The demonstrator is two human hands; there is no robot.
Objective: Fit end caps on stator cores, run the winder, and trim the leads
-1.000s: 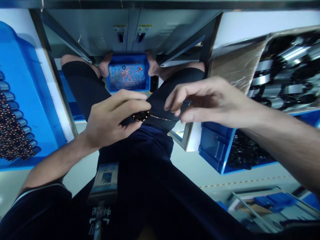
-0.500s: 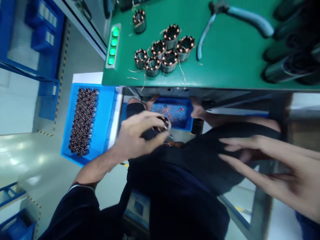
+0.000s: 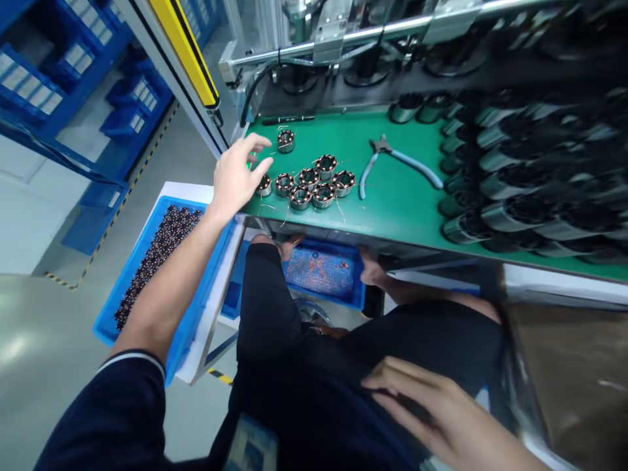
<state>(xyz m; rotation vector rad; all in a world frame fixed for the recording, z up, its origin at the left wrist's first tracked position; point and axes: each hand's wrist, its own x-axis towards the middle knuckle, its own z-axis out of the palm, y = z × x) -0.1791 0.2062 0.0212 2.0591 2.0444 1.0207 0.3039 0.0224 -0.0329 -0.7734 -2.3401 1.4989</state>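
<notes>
Left hand: open, fingers spread apart, empty, just beside the nearest stator
Wound stators: tight cluster, upright on the green worktop, long axes vertical, lying to the left hand's right
Right hand: blurred, fingers part-curled, nothing seen in it, over the lap, well apart from the stators
Nearer hand: left

Glossy copper windings, matt green mat, blue plastic tray
</notes>
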